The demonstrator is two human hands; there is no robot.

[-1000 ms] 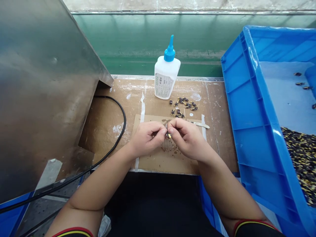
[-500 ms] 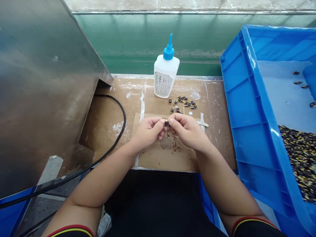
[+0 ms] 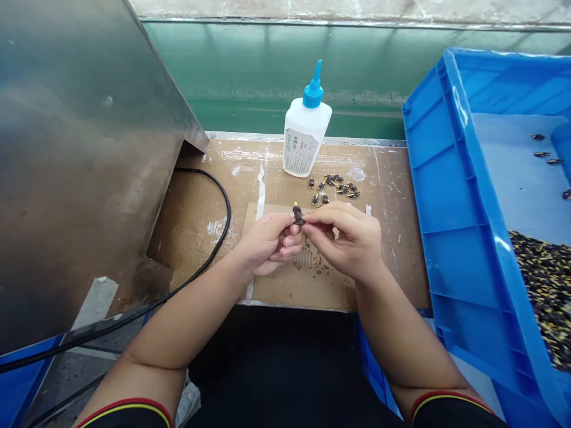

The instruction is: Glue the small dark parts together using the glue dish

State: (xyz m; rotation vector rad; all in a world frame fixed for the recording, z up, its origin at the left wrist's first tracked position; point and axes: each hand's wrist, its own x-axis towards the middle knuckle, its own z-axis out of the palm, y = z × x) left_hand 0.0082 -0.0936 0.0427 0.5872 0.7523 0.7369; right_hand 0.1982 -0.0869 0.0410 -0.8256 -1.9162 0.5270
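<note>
Between the fingertips of both hands stands a small dark brown part with a yellow tip (image 3: 297,213), roughly upright. My left hand (image 3: 270,241) pinches it from the left with thumb and fingers. From the right, my right hand (image 3: 350,238) has its thumb and forefinger closed at the part's lower end. Just beyond the hands, several similar dark-and-yellow parts (image 3: 342,188) lie loose on the cardboard. Beneath the hands is a cardboard pad (image 3: 285,288) with brown crumbs and a patch of parallel grooves (image 3: 306,258).
A white bottle with a blue nozzle (image 3: 307,137) stands at the back. On the right, a large blue crate (image 3: 464,238) holds a heap of dark and yellow parts (image 3: 542,285). A metal housing (image 3: 84,148) and a black cable (image 3: 229,220) flank the left side.
The part has turned so its yellow tip now points up, higher above the fingers. My right hand has shifted slightly right and its grip has changed. The view has moved a little.
</note>
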